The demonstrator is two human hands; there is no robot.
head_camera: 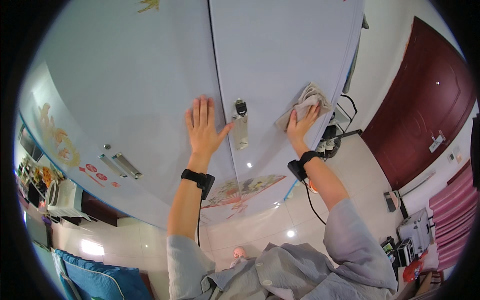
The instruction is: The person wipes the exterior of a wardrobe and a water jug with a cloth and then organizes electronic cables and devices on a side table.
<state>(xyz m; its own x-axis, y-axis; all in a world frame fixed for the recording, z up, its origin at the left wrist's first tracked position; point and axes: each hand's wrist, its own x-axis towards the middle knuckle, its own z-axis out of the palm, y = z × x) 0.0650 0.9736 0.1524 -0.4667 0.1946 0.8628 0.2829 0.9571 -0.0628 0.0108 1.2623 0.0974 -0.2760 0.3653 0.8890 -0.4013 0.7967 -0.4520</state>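
A pale cabinet door (273, 48) fills the upper middle, with a second door (150, 67) left of the dark seam. My left hand (203, 125) lies flat on the left door beside that seam, fingers spread and holding nothing. Just right of its thumb is a metal handle plate (240, 131) with a black-headed key (241, 108) in the lock above it. My right hand (303, 122) presses a folded grey-beige cloth (313, 93) against the right door, near its outer edge. Below the handle, a printed fan decoration (243, 191) spans both doors.
More handles (127, 165) and a round lock (107, 146) sit on the cabinet's left part. A shoe rack (341, 114) stands beyond the right edge. A dark red door (423, 101) and metal cases (414, 228) are at right, a blue sofa (97, 277) at lower left.
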